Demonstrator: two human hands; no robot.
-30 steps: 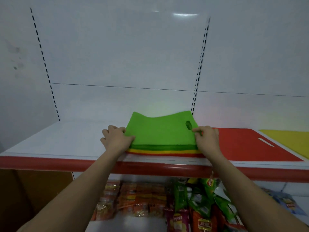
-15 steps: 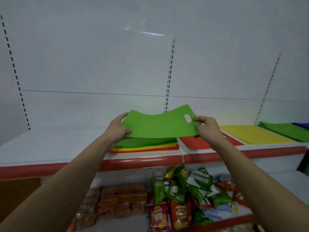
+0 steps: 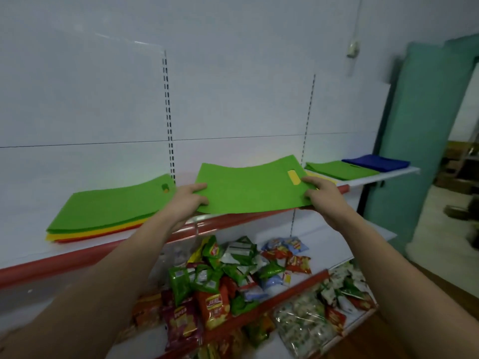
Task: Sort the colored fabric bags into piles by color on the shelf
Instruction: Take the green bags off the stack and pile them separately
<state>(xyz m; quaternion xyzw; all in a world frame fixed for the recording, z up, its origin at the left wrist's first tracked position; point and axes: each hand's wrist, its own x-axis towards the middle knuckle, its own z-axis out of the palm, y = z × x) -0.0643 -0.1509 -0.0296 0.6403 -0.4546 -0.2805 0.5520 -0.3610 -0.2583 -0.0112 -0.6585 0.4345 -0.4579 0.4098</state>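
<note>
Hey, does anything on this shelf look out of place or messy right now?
Yes: the left stack still mixes green, yellow and red bags. The snack packets below lie in a jumbled heap.

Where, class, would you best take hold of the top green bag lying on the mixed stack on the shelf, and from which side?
Grip the top green bag at its two short ends, coming in from the shelf's front. It lies flat and floppy, so a two-sided pinch keeps it from sagging. Its handle cutout sits at the right end.

Bare forearms, no sleeves; left hand [image 3: 187, 200], right hand [image 3: 324, 196].
</note>
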